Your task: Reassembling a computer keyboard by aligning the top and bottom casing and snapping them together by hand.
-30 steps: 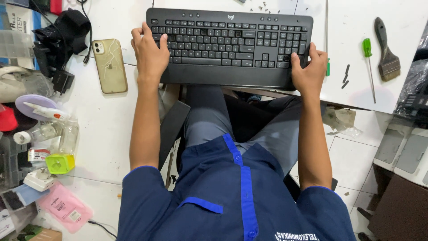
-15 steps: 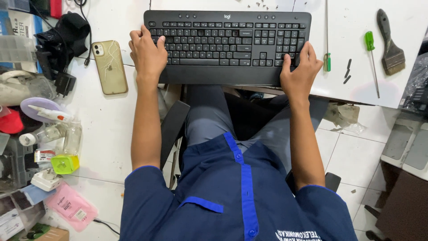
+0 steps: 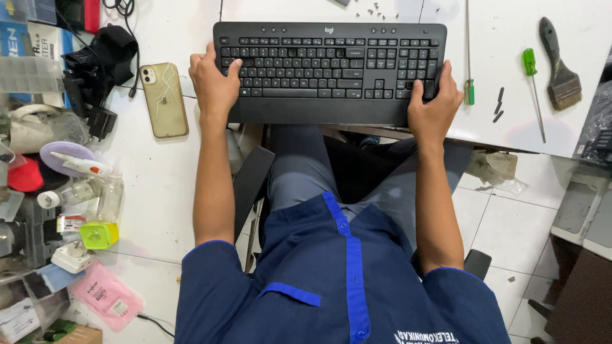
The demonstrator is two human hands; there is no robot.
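Observation:
A black full-size keyboard [image 3: 328,70] with a wrist rest lies at the near edge of a white table [image 3: 159,185], partly over my lap. My left hand [image 3: 213,86] grips its left end, thumb on the keys and fingers curled round the side. At the right end my right hand [image 3: 433,105] holds the lower corner, with the thumb over the number pad. Both forearms reach forward from dark blue short sleeves.
A gold phone [image 3: 164,99] with a cracked back lies left of the keyboard. To the right rest two green-handled screwdrivers [image 3: 532,83] and a paintbrush [image 3: 560,70]. Small bottles, a yellow-green cup [image 3: 99,234] and a pink pouch [image 3: 107,296] crowd the left edge. Loose screws [image 3: 376,9] lie behind the keyboard.
The keyboard with both hands on it sits slightly further right and lower in view than a second ago. My right hand has slid from the keyboard's right side onto its lower right corner.

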